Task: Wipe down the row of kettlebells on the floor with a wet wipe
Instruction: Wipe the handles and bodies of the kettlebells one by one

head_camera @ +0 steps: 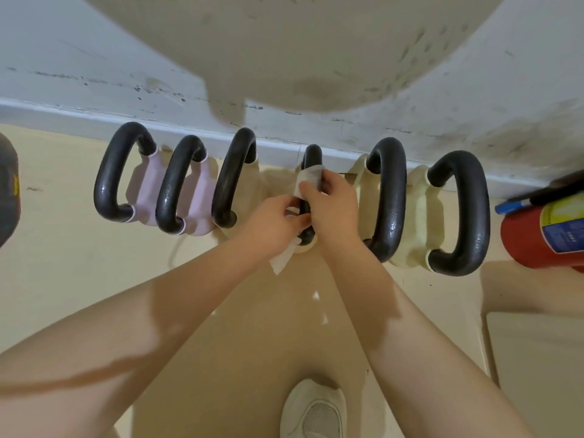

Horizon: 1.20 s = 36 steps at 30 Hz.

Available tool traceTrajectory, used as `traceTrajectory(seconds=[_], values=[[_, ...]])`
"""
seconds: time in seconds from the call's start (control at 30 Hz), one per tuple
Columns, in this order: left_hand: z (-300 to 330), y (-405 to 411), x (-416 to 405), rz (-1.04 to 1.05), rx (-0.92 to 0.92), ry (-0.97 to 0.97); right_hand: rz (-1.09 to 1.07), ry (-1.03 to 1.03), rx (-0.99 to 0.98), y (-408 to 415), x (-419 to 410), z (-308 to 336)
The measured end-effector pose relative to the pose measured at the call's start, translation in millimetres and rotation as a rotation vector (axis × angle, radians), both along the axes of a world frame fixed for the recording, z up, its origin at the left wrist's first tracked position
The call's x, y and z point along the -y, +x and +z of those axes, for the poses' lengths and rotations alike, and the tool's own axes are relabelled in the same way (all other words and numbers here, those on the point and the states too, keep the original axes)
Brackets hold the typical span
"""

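Wall (94, 58): grey-white, scuffed and stained, with a pale skirting strip along its foot. Floor (63, 279): cream-yellow, smooth, shadowed in patches. Row of six kettlebells, set along the wall's foot, each with a black loop handle: two pink-bodied ones at the left, the outer (117, 175) and the inner (177, 188) overlapping; a cream-bodied third (232, 178) just beside them; a fourth kettlebell (311, 156) at centre, its handle seen edge-on and mostly covered by the hands; two more cream-bodied ones at the right, the fifth (390, 197) and sixth (464, 213). Fire extinguisher (543, 235): red with blue-and-yellow label, lying just right of the sixth. Dark object (8, 191): at the left edge, cut off, kind unclear. Shoe (313, 409): white, mesh-topped, at the bottom edge. Right hand (331, 197): closed round the fourth handle, pressing the wet wipe (308, 177) against it. Left hand (271, 219): fingers pinched on the wipe's lower part, whose loose end hangs towards the floor. Wipe: white, wrapped partly round the handle's upper stretch.
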<state>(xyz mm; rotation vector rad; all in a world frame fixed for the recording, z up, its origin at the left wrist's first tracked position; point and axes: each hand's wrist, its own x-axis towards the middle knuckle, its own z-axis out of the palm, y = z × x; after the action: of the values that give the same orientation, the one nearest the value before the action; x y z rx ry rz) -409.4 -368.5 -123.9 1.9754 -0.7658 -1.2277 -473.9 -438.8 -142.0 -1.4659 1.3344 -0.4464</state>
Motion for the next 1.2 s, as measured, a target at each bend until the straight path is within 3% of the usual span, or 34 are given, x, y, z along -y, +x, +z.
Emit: traceTrajectory(seconds=[0.13,0.33,0.43,0.53,0.6,0.7,0.77,0.83,0.87,1.03,1.2], values=[[0,2,0,0.013,-0.056,-0.012,0.072,-0.083,-0.002,8,14,1],[1,6,1,-0.014,-0.073,-0.004,0.369,-0.084,-0.066,15,35,-2],[0,6,1,-0.003,-0.089,-0.001,0.234,0.201,0.046,14,51,-5],[-1,4,0,0.009,-0.082,0.0,0.115,0.463,0.016,19,56,-2],[-2,3,-1,0.028,-0.087,-0.002,0.147,0.374,0.035,24,51,0],[-3,3,-2,0.049,-0.106,-0.014,0.338,0.013,0.153,25,39,1],[-3,3,-2,0.038,-0.092,-0.022,0.447,-0.261,0.025,26,37,-6],[-3,2,-1,0.033,-0.092,-0.019,0.608,-0.552,-0.304,32,47,-10],[-3,2,-1,0.027,-0.091,-0.013,0.681,-0.595,-0.424,36,56,-8],[-3,4,-2,0.015,-0.096,-0.001,0.816,-0.313,-0.618,51,85,12],[-6,5,-4,0.018,-0.119,-0.015,1.04,-0.563,-0.96,55,69,20]])
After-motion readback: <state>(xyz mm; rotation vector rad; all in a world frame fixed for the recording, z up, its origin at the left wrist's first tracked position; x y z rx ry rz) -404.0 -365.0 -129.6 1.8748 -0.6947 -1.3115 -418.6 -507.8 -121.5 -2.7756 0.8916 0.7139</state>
